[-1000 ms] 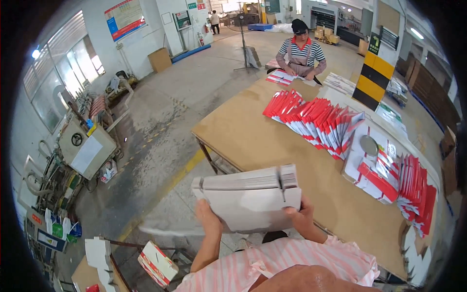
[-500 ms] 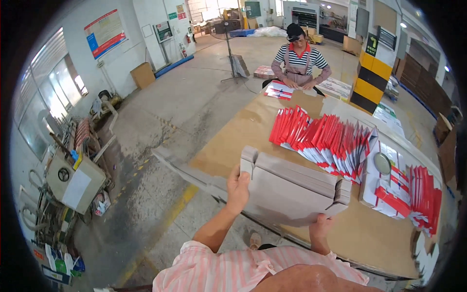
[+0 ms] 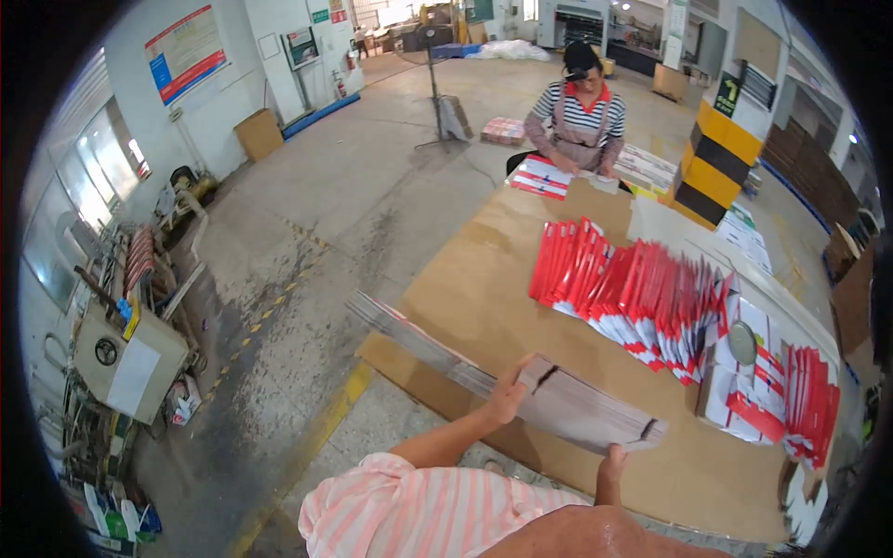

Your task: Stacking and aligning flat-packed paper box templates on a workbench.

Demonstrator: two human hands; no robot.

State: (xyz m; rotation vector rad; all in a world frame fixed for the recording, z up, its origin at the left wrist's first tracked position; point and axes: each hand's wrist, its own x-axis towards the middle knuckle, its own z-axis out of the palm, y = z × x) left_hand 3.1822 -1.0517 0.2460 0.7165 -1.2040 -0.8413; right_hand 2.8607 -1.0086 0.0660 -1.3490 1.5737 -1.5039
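Between my two hands I hold a stack of grey die-cut cardboard sheets [image 3: 581,414], tilted over the near part of the brown-topped table [image 3: 484,265]. My left hand [image 3: 507,395] is closed on the stack's left end, by a dark slot. At its lower right corner my right hand [image 3: 612,462] grips it; some fingers are hidden behind the sheets. Beside my left hand, a long row of grey sheets [image 3: 419,341] lies along the table's left edge.
Red and white folded packets [image 3: 633,293] stand in a leaning row on the table, with more red packets [image 3: 811,405] at the right. A round greenish disc [image 3: 742,342] rests on white-red packaging. Across the table a person [image 3: 581,116] handles flat pieces. A striped pillar [image 3: 716,163] stands beyond.
The cardboard stack has tipped so its broad face shows less, and sits lower right in view. Both hands still hold it. The whole view has shifted slightly.
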